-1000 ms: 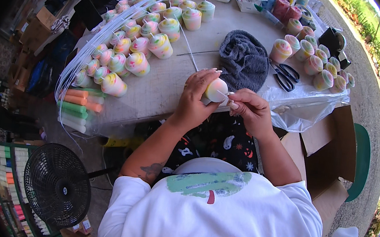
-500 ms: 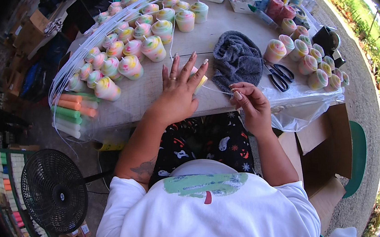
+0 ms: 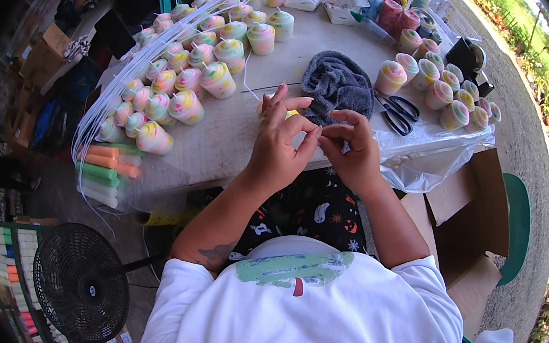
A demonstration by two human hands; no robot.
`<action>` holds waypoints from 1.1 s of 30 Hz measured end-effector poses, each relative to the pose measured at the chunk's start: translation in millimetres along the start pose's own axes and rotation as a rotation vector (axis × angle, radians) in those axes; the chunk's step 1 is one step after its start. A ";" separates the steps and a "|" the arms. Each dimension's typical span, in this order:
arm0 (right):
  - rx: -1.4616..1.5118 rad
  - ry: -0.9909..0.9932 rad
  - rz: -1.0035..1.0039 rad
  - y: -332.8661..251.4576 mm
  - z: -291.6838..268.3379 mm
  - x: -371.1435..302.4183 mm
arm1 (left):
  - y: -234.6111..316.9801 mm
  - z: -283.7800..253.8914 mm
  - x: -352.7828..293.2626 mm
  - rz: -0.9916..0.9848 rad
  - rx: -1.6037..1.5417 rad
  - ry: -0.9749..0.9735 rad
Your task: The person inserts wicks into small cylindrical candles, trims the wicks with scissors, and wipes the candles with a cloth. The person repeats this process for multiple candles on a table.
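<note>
Over the table's near edge, my left hand (image 3: 284,140) and my right hand (image 3: 355,150) meet fingertip to fingertip. Thumb and forefinger of each pinch a thin white wick, mostly hidden by the fingers. Behind my left fingers a yellowish bit of a pastel candle (image 3: 292,114) shows; the rest of it is covered. A loose white strand (image 3: 249,85) lies on the table just beyond that hand. Farther back is a crumpled dark grey cloth (image 3: 338,84), with black-handled scissors (image 3: 397,114) to its right.
Many swirled pastel candles (image 3: 218,80) with wicks stand at left, beside a bundle of long white wicks (image 3: 126,55) and coloured sticks (image 3: 99,170). More swirled candles (image 3: 439,95) are at right, near plastic sheeting (image 3: 415,166). An open cardboard box (image 3: 478,206) and a black fan (image 3: 81,283) flank me.
My left hand has gone from spread fingers over the candle to a pinch farther right, against my right fingertips. The right hand has shifted slightly left.
</note>
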State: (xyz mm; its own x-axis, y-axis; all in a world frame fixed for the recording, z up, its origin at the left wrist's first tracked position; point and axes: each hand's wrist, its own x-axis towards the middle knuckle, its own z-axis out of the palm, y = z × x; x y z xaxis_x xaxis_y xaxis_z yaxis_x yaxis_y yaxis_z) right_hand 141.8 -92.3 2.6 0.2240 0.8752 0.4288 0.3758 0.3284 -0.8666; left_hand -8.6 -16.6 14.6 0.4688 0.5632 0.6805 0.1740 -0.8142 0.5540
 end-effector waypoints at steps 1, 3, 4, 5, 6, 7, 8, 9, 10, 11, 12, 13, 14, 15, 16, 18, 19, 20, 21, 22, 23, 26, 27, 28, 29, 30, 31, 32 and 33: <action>-0.032 -0.008 0.019 -1.5 -0.9 0.0 | 0.3 0.3 0.5 -0.024 -0.006 0.011; 0.000 0.001 0.015 0.6 -1.1 3.9 | 1.5 0.5 1.4 -0.070 -0.016 0.034; 0.016 0.006 0.012 1.7 -0.6 5.4 | 1.1 1.5 1.0 -0.104 -0.047 0.056; 0.074 0.005 0.016 4.2 1.3 4.4 | -0.1 3.5 -0.5 -0.138 -0.078 0.077; 0.133 0.003 0.019 7.9 4.8 2.6 | -1.0 4.7 -1.7 -0.172 -0.107 0.100; 0.192 0.000 0.022 10.4 7.0 1.5 | -1.3 5.7 -2.4 -0.165 -0.098 0.108; 0.175 0.004 0.018 11.4 7.7 1.8 | -1.3 6.7 -2.9 -0.158 -0.089 0.116; 0.156 0.008 0.017 12.6 8.3 1.9 | -1.8 8.1 -3.9 -0.153 -0.082 0.124; 0.138 0.012 0.015 13.2 8.7 2.0 | -2.8 9.6 -4.8 -0.156 -0.084 0.128; 0.177 0.019 0.056 13.0 8.9 1.7 | -3.9 11.2 -5.6 -0.159 -0.087 0.131; 0.217 0.026 0.096 12.0 9.0 1.6 | -5.1 12.0 -5.8 -0.160 -0.089 0.135; 0.257 0.032 0.135 11.4 9.2 1.5 | -5.6 12.1 -6.4 -0.149 -0.081 0.126; 0.259 0.041 0.134 12.3 9.3 1.0 | -5.8 12.0 -7.4 -0.138 -0.074 0.116; 0.260 0.051 0.136 14.1 8.6 -0.2 | -6.2 12.4 -8.1 -0.128 -0.068 0.105; 0.261 0.060 0.137 15.3 7.8 -0.8 | -7.7 12.8 -8.1 -0.119 -0.059 0.084; 0.228 0.074 0.123 15.3 5.3 -0.3 | -10.6 13.7 -7.5 -0.101 -0.042 0.042; 0.210 0.082 0.117 15.8 3.9 0.3 | -10.7 14.4 -7.6 -0.096 0.016 -0.005; 0.208 0.086 0.107 17.0 2.5 1.2 | -10.1 14.9 -8.5 -0.090 0.073 -0.051; 0.205 0.090 0.097 18.0 0.8 1.6 | -9.6 15.5 -9.2 -0.084 0.130 -0.097; 0.202 0.094 0.087 18.9 -0.8 2.0 | -10.6 16.6 -9.8 -0.046 0.172 -0.121; 0.141 0.102 0.057 18.8 -2.5 2.1 | -12.5 18.2 -10.8 -0.008 0.214 -0.145; -0.066 0.118 -0.032 13.9 -8.4 4.5 | -17.0 17.7 -8.6 0.006 0.256 -0.152; -0.153 0.121 -0.057 10.8 -10.7 5.4 | -18.5 17.1 -7.7 -0.006 0.255 -0.145; -0.239 0.123 -0.082 8.4 -12.3 6.5 | -18.5 16.2 -6.8 -0.011 0.257 -0.135; -0.245 0.101 -0.082 6.9 -12.7 7.9 | -17.6 14.9 -5.8 -0.016 0.259 -0.126; -0.250 0.079 -0.078 5.8 -12.3 8.0 | -17.3 14.0 -6.0 -0.022 0.260 -0.119; -0.255 0.057 -0.075 4.9 -12.2 8.0 | -18.2 13.5 -6.2 -0.015 0.278 -0.115; -0.227 -0.003 0.000 4.7 -13.4 8.0 | -19.3 13.1 -6.3 -0.007 0.295 -0.111; -0.196 -0.065 0.075 5.2 -15.1 7.1 | -20.3 12.6 -7.5 -0.002 0.314 -0.108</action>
State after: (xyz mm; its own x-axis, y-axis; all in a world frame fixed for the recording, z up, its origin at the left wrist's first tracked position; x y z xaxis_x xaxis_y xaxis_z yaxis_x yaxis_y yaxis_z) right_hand 158.9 -89.7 5.1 0.2022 0.9176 0.3422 0.5295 0.1916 -0.8264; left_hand -4.7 -6.0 -7.8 0.5544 0.5601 0.6156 0.4255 -0.8264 0.3688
